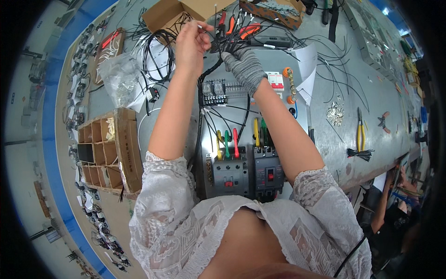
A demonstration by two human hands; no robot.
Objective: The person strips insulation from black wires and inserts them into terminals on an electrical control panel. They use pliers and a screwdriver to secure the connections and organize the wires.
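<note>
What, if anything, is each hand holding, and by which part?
The right hand grips the black wire bundle where its wires fan out. The left hand seems to pinch something small and whitish; which part cannot be told.

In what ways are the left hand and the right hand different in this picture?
The left hand is bare, while the right hand wears a grey glove. The left hand seems to pinch a small white piece; the right hand grips the black wires. Both come out of white lace sleeves.
</note>
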